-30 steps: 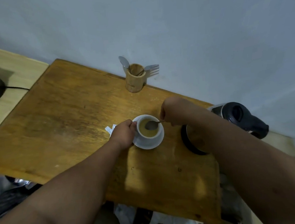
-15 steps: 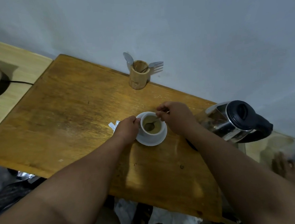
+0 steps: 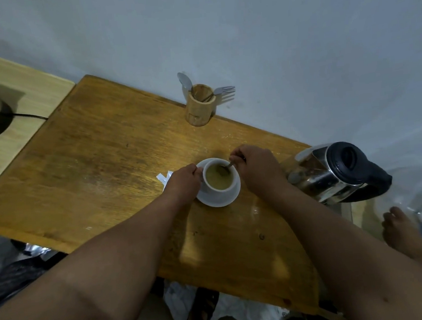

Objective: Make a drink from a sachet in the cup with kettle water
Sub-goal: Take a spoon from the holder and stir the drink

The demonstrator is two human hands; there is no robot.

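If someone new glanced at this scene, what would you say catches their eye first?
Most likely the small white ceramic cup of tan drink on its white saucer, mid-table, with the left hand steadying it and the right hand dipping a thin metal spoon into it. Next, the shiny steel kettle with a black lid at the table's right edge, and the bamboo cutlery holder by the wall.

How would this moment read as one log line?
stirring | right hand holds spoon in cup | left hand steadies cup

White cup (image 3: 219, 182) (brown-filled) on saucer (image 3: 218, 200).
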